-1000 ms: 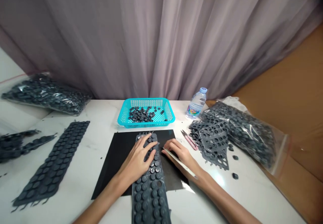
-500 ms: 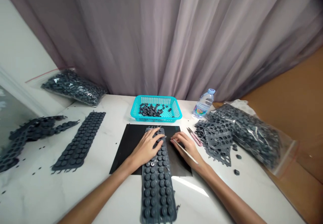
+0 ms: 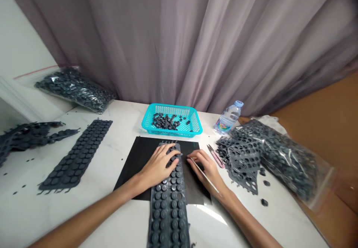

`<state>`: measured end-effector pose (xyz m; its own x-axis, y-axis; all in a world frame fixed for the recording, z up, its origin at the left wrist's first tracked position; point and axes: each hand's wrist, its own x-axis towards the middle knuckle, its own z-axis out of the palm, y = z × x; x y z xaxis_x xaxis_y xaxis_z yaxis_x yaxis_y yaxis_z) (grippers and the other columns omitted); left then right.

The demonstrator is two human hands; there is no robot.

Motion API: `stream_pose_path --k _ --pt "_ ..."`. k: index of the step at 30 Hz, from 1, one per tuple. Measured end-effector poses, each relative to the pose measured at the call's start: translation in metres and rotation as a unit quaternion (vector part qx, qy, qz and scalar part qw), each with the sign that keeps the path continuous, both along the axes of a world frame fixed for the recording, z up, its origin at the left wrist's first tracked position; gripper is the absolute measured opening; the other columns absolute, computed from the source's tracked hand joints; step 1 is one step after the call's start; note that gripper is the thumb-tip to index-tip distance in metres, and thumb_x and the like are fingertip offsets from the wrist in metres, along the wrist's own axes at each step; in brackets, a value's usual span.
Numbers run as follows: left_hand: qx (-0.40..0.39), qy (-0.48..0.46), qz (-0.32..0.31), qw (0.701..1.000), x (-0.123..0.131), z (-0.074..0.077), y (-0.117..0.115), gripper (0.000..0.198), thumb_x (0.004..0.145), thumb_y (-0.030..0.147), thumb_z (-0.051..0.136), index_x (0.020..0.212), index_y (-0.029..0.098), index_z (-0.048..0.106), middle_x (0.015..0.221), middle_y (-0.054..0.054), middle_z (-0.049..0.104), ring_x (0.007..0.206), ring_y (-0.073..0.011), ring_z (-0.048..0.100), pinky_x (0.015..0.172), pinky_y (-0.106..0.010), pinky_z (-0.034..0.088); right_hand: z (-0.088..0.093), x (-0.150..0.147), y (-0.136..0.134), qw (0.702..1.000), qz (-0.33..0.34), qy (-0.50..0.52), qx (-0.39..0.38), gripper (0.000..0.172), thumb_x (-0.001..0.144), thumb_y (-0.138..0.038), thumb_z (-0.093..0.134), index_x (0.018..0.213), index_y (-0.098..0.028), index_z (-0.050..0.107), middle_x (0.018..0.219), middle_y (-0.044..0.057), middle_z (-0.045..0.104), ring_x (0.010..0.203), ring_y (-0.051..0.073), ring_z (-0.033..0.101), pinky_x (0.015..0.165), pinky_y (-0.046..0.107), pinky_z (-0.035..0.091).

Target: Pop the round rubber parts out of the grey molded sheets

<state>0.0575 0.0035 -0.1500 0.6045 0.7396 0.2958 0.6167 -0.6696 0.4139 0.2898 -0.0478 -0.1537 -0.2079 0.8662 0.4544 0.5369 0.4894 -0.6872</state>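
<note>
A long dark grey rubber sheet [image 3: 169, 203] with rows of round raised buttons lies lengthwise in front of me. Its upper part rests on a black mat [image 3: 128, 166]. Across the far end of the sheet lies my left hand [image 3: 159, 162], palm down, its fingers apart and touching the buttons. Just right of the sheet, over the mat, my right hand [image 3: 206, 166] is closed around a thin pale stick [image 3: 208, 179], which slants back across the hand towards the wrist. The stick's tip by the fingertips is too small to make out.
Behind the mat stands a turquoise basket [image 3: 172, 131] with small dark pieces. To the right are pink-handled snips [image 3: 216, 156], a water bottle [image 3: 229, 117], perforated rubber scraps [image 3: 243, 156] and a filled bag [image 3: 288, 162]. At left are another sheet [image 3: 77, 154], scraps [image 3: 30, 138] and a bag [image 3: 74, 89].
The camera view has shifted slightly, so the table's things sit a little differently in the picture. Both hands keep nearly the same pose on and beside the sheet.
</note>
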Motion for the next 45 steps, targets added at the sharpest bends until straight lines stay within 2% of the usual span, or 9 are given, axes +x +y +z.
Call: stream_pose_path --k 4,7,11,16,23,30,36,45 --pt "-0.017 -0.012 -0.014 1.000 -0.002 0.008 0.010 0.026 0.099 0.037 0.056 0.123 0.030 0.063 0.136 -0.004 0.059 0.126 -0.0262 0.055 0.109 -0.048 0.044 0.004 0.000 0.007 0.999 -0.009 0.032 -0.038 0.012 0.102 -0.031 0.058 0.110 -0.023 0.062 0.103 0.007 0.065 0.089 0.019 0.067 0.081 0.034 0.060" --pt "-0.032 -0.052 -0.011 0.998 -0.003 0.011 0.020 0.025 0.099 0.032 0.055 0.124 0.030 0.059 0.126 -0.001 0.064 0.118 -0.0237 0.060 0.105 -0.045 0.045 0.015 -0.001 0.021 0.999 0.001 0.024 -0.046 0.012 0.101 -0.033 0.060 0.103 -0.022 0.062 0.099 0.006 0.065 0.086 0.019 0.066 0.079 0.034 0.060" --pt "-0.068 -0.120 0.001 0.990 -0.003 0.004 0.035 0.033 0.097 0.028 0.058 0.129 0.027 0.052 0.118 -0.003 0.067 0.113 -0.0221 0.062 0.104 -0.042 0.046 0.030 -0.001 0.044 0.999 0.026 -0.015 -0.027 0.015 0.100 -0.036 0.061 0.099 -0.022 0.064 0.100 0.006 0.064 0.088 0.019 0.064 0.081 0.035 0.058" --pt "-0.084 -0.152 0.002 0.985 0.001 -0.009 0.045 0.022 0.092 0.027 0.063 0.114 0.024 0.062 0.115 -0.004 0.063 0.113 -0.0228 0.060 0.103 -0.040 0.047 0.035 -0.001 0.060 0.995 0.074 -0.032 -0.055 0.017 0.101 -0.038 0.060 0.101 -0.021 0.065 0.102 0.006 0.066 0.092 0.020 0.065 0.086 0.036 0.057" --pt "-0.096 -0.168 0.014 0.981 0.002 -0.011 0.046 0.017 0.090 0.026 0.067 0.107 0.025 0.067 0.111 -0.002 0.062 0.112 -0.0226 0.059 0.102 -0.039 0.045 0.039 -0.004 0.059 0.985 0.137 -0.096 -0.050 0.014 0.103 -0.031 0.056 0.110 -0.022 0.064 0.109 0.007 0.068 0.101 0.020 0.065 0.094 0.038 0.054" --pt "-0.103 -0.165 0.020 0.981 0.002 -0.010 0.046 0.018 0.088 0.027 0.069 0.106 0.026 0.067 0.113 -0.002 0.063 0.111 -0.0231 0.059 0.100 -0.039 0.046 0.032 0.000 0.058 0.985 0.134 -0.092 -0.056 0.008 0.103 -0.028 0.056 0.106 -0.023 0.062 0.117 0.008 0.067 0.107 0.022 0.065 0.096 0.040 0.055" --pt "-0.109 -0.164 0.016 0.980 0.001 -0.006 0.046 0.019 0.088 0.025 0.069 0.107 0.026 0.067 0.112 -0.001 0.064 0.111 -0.0224 0.059 0.100 -0.039 0.047 0.033 -0.003 0.056 0.981 0.148 -0.103 -0.072 0.014 0.105 -0.027 0.053 0.113 -0.023 0.063 0.121 0.008 0.067 0.112 0.021 0.064 0.100 0.041 0.053" --pt "-0.102 -0.166 0.013 0.981 0.002 -0.006 0.046 0.018 0.088 0.025 0.068 0.106 0.027 0.067 0.112 -0.001 0.064 0.111 -0.0221 0.059 0.099 -0.038 0.047 0.031 -0.004 0.054 0.983 0.133 -0.097 -0.079 0.013 0.104 -0.029 0.054 0.112 -0.023 0.062 0.118 0.008 0.068 0.106 0.021 0.066 0.095 0.041 0.055"
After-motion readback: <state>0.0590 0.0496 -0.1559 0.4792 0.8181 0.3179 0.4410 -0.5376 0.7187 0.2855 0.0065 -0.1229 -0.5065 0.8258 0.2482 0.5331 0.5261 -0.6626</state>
